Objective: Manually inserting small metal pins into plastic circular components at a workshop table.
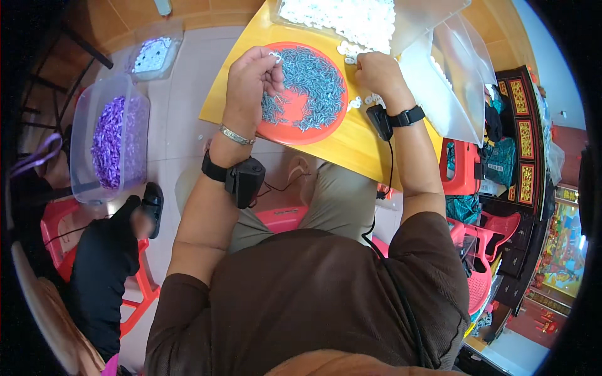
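Note:
My left hand [251, 78] is over the left side of a round red tray [296, 139]. Its thumb and forefinger pinch a small white plastic piece [274, 57] that looks like a ring. Across the tray lie a great many small grey metal screws [316, 84], with bare red showing near its middle. My right hand [381, 74] is to the right of the tray, knuckles up and fingers curled down beside loose white plastic pieces [348, 51]. Its fingertips are hidden, so what they hold does not show. More white pieces [374, 99] lie under that wrist.
The yellow table [216, 103] also bears a clear box of white pieces [338, 15] and a tilted clear bin [448, 100]. On the floor at left stand a clear tub [141, 150] of purple pieces and a smaller box [153, 56]. A person in black sits at left.

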{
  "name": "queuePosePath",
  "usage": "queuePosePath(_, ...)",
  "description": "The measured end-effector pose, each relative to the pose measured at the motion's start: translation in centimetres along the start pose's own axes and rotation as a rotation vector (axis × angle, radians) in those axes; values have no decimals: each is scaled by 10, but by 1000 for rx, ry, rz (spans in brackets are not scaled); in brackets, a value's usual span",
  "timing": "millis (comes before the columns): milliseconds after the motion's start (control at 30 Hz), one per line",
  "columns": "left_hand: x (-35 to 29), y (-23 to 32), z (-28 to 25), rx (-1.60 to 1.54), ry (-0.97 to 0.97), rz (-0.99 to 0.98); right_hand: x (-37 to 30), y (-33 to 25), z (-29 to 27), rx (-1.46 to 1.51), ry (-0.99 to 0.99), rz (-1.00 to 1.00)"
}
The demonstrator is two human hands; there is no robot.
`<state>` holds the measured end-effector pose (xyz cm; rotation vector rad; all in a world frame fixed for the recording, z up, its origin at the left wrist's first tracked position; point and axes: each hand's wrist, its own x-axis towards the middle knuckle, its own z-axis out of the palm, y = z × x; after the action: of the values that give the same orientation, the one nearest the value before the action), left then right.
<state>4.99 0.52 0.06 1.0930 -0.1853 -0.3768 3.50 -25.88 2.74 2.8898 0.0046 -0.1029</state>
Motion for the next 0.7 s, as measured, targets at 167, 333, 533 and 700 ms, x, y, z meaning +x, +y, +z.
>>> queuePosePath(167,-1,0,0,-26,-1,21,-10,3,1,384,103,120)
queuePosePath(333,1,1,0,78,170,259,-25,-3,10,1067,228,143)
queuePosePath(533,4,-8,5,14,217,267,-40,-40,-3,1558,276,139)
queuePosePath(700,8,-12,2,-32,204,229,-35,-57,6,1652,196,127)
